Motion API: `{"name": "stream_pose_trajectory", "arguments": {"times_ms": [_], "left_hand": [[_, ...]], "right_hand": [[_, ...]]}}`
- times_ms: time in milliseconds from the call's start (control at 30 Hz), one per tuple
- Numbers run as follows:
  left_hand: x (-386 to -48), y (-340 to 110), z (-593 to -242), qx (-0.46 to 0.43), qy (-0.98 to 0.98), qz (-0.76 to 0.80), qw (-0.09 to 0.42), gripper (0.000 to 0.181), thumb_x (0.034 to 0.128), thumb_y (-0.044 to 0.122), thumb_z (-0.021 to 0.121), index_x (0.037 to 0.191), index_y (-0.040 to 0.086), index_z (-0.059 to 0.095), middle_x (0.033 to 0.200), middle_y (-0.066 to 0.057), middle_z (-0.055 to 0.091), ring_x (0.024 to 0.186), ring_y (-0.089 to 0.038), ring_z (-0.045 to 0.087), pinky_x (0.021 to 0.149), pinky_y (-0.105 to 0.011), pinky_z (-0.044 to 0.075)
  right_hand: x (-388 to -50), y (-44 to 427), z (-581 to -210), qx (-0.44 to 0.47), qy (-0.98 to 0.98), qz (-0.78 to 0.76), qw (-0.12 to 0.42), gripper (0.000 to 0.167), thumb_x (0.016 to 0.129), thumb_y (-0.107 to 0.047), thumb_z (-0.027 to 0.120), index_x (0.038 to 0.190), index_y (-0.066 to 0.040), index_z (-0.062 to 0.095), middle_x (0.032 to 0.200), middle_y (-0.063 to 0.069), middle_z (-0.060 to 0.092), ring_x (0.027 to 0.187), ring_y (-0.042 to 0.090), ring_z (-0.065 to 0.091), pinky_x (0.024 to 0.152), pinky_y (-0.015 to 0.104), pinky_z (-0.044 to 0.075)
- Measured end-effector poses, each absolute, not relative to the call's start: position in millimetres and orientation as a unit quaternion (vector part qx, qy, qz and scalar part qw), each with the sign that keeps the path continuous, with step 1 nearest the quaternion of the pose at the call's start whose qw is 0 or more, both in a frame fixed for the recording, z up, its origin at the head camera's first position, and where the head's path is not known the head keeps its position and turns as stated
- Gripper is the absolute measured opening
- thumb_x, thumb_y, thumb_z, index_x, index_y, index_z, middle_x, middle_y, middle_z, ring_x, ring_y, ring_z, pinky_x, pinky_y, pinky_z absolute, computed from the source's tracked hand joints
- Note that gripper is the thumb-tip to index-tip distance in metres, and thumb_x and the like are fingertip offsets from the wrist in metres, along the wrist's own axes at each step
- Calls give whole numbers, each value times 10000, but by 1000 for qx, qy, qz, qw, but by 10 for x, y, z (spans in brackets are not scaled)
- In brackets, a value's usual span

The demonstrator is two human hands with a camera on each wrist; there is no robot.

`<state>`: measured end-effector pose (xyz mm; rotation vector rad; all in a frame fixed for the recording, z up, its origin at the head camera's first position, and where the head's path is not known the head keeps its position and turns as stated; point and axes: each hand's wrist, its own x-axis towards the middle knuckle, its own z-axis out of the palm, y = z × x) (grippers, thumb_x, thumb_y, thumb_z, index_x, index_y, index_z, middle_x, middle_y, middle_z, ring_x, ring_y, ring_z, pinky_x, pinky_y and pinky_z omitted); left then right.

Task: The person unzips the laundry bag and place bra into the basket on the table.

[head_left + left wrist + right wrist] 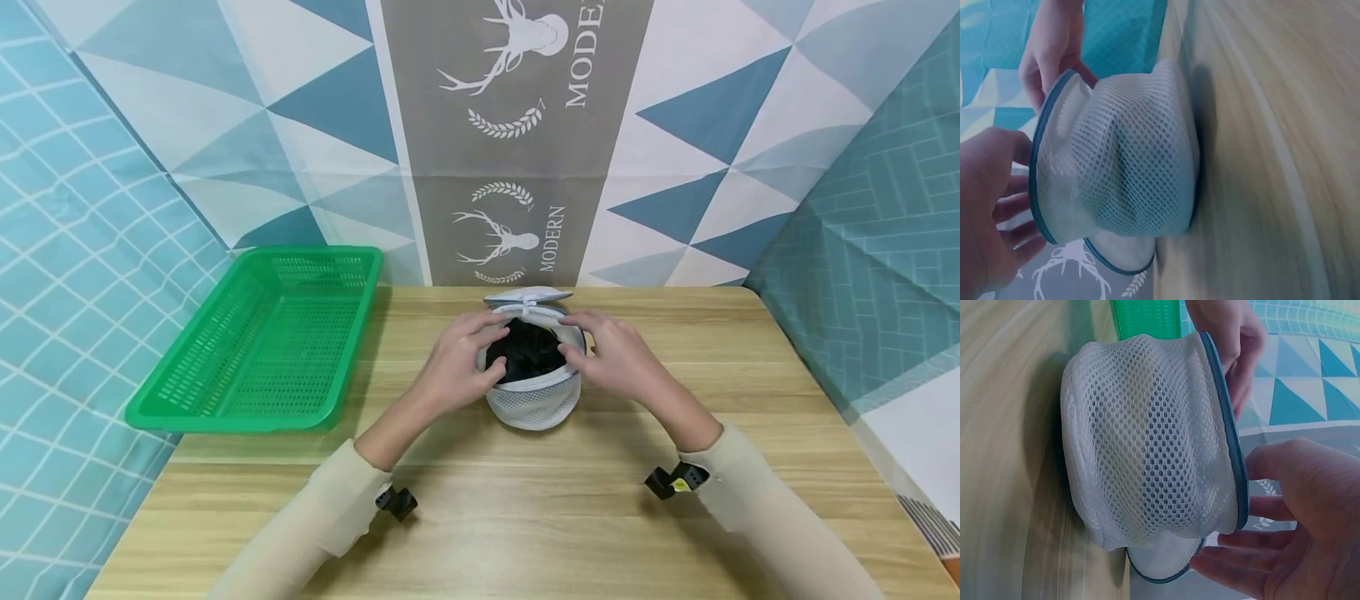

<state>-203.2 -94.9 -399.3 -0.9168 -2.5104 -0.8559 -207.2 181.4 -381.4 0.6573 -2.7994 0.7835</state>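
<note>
A white mesh laundry bag with blue-grey edging stands upright on the table, its round lid folded back behind it. Dark, soft-looking black stuff lies inside; its kind cannot be made out. At the left of the mouth is my left hand, thumb and fingers spread and loosely bent over the rim. My right hand mirrors it on the right side. In the right wrist view, that hand has its thumb at the rim and its fingers apart. The left wrist view shows the left hand's fingers close to the rim, not clasped.
A green plastic basket with perforated walls sits to the left on the wood-grain table. Patterned cloth hangs behind the table's far edge. Blue tile-patterned sheets line both sides.
</note>
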Motion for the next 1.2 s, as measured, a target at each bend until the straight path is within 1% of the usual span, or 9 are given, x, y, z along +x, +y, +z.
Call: {"name": "stream_pose_trajectory", "arguments": {"times_ms": [100,200,300,467,600,667,833,1000,1200], "left_hand": [[-2040,-887,-3977,-329,-878,-317,142,407,957,114,774,1345,-8,783,1404,-173,793,1337,-374,751,1143,-527,618],[-2056,-836,-3990,-319,-885,-319,116,405,974,113,778,1367,13,765,1390,-170,796,1306,-354,775,1096,-517,644],[-2079,-805,-4022,-290,-902,-305,95,430,983,137,794,1393,14,748,1431,-177,776,1358,-371,749,1141,-539,620],[-2127,-786,-4066,-238,-927,-284,56,543,978,230,845,1454,7,710,1526,-208,720,1446,-408,691,1210,-567,578],[-2160,-790,-4097,-216,-937,-269,51,636,953,315,883,1465,-14,697,1514,-235,724,1435,-429,694,1208,-574,579],[-2376,-835,-4421,-219,-939,-257,65,738,930,452,897,1487,13,693,1496,-202,745,1419,-395,710,1196,-550,587],[-2972,-885,-5233,-230,-944,-224,76,909,820,671,901,1527,140,691,1464,-78,782,1355,-332,734,1142,-537,594],[-3062,-846,-5276,-243,-945,-207,76,901,776,664,929,1493,162,716,1398,-43,812,1268,-315,759,1069,-524,615],[-3054,-828,-5224,-247,-943,-218,51,887,765,602,973,1478,141,717,1415,-56,804,1317,-315,747,1122,-525,601]], "right_hand": [[-2081,1779,-3847,222,-935,261,93,447,1015,-197,776,1395,36,741,1470,295,724,1357,496,717,1109,665,595],[-2083,1748,-3902,222,-938,250,92,489,994,-192,796,1397,74,721,1475,316,709,1390,518,687,1146,675,575],[-2068,1729,-3954,212,-942,249,75,516,990,-194,812,1411,85,705,1480,316,705,1401,520,679,1144,681,573],[-2045,1722,-4006,202,-945,251,58,514,977,-183,836,1395,88,709,1454,307,722,1372,508,702,1116,676,586],[-2046,1717,-4032,201,-946,250,49,522,970,-172,848,1395,94,704,1441,306,726,1352,500,716,1111,664,595],[-2049,1716,-4044,200,-946,251,47,524,968,-166,847,1396,99,701,1440,308,725,1350,500,717,1112,662,598],[-2055,1712,-4073,192,-947,256,33,525,970,-153,830,1407,105,695,1455,317,716,1371,508,703,1139,666,585],[-2047,1707,-4084,183,-950,254,20,523,979,-152,818,1420,99,691,1472,313,707,1385,500,695,1155,665,577],[-2058,1707,-4119,190,-950,246,29,526,963,-160,837,1403,96,705,1444,302,727,1361,489,714,1135,654,589]]}}
